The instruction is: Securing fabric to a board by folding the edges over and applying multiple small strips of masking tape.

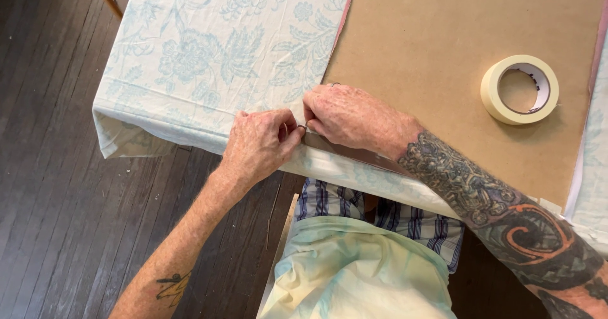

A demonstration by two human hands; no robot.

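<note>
Pale apron (pixel 354 275) nearest; left hand (pixel 259 145), right hand (pixel 351 116) together pinching floral cloth (pixel 190 59) at board (pixel 443 53) corner; tape roll (pixel 520 89) apart

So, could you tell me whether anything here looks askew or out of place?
Nothing stands out as damaged or spilled. The floral cloth lies smooth, draping over the table's edge, the brown board lies flat on it, and the tape roll rests flat on the board. Both hands, left and right, pinch the cloth at the board's near corner.
</note>
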